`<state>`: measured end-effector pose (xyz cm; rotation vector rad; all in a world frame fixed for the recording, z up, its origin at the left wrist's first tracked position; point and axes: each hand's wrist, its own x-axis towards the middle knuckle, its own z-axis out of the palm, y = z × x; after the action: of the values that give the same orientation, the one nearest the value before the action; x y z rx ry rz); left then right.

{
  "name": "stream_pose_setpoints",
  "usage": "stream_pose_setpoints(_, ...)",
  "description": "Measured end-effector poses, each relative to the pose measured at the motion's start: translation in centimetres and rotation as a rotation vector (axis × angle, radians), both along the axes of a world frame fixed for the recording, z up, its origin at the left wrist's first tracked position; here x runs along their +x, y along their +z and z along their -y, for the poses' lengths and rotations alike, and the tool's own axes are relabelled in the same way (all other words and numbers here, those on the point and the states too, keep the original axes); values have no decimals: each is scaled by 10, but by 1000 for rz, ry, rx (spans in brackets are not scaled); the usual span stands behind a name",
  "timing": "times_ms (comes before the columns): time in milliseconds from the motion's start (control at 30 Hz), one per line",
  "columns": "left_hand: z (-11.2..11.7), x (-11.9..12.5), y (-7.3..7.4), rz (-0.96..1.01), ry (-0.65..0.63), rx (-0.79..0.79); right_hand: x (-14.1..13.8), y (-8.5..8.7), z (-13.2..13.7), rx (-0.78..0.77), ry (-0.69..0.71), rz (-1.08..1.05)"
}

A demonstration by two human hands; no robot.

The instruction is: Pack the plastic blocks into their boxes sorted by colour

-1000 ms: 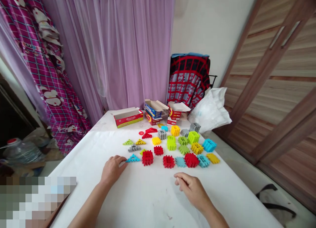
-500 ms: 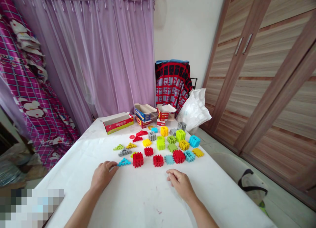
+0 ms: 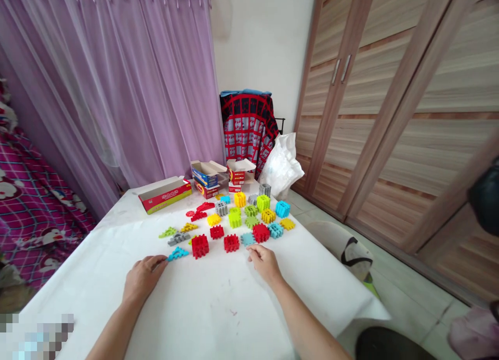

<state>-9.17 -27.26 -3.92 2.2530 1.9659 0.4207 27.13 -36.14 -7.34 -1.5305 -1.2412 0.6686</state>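
My left hand [image 3: 144,278] rests on the table with thumb and fingers closed at the left corner of a blue triangular toothed building block [image 3: 178,253]. My right hand [image 3: 265,264] is closed, fingers curled, its fingertips right at the near edge of a light-blue flat toothed block [image 3: 248,239]. I see nothing in it. Between the hands stand a red cube block [image 3: 200,246] and another red block [image 3: 231,243]. A larger red block [image 3: 261,233] and a blue block [image 3: 276,230] sit just beyond my right hand.
Several yellow, green and grey blocks are spread farther back, among them a grey triangular block [image 3: 179,239]. An open red box [image 3: 166,195] and stacked small boxes [image 3: 206,175] stand at the far side. A white plastic bag [image 3: 283,165] is behind the table's far right corner.
My right hand has moved forward to the light-blue flat block. My left hand stays at the blue triangular block. The view has turned to the right.
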Motion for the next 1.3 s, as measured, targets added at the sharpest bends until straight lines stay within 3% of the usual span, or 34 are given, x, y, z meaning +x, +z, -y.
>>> stream_pose_setpoints(367, -4, -2, -1, 66, -8, 10, -4, 2, 1, 73, -50, 42)
stream_pose_setpoints(533, -11, -9, -8, 144, 17, 7, 3, -6, -7, 121, -182, -51)
stream_pose_setpoints(700, -11, -19, -13, 210, 74, 30, 44, -12, -15, 181, -489, -169)
stream_pose_setpoints(833, -9, -23, -11, 217, 137, 33, 88, -11, -17, 217, -647, -215)
stream_pose_setpoints(967, -9, -21, -8, 199, 156, 32, 116, -9, -18, 220, -675, -228)
stream_pose_setpoints(1300, 9, -8, -9, -37, 124, 144, 144, -7, -34, 207, -647, -220)
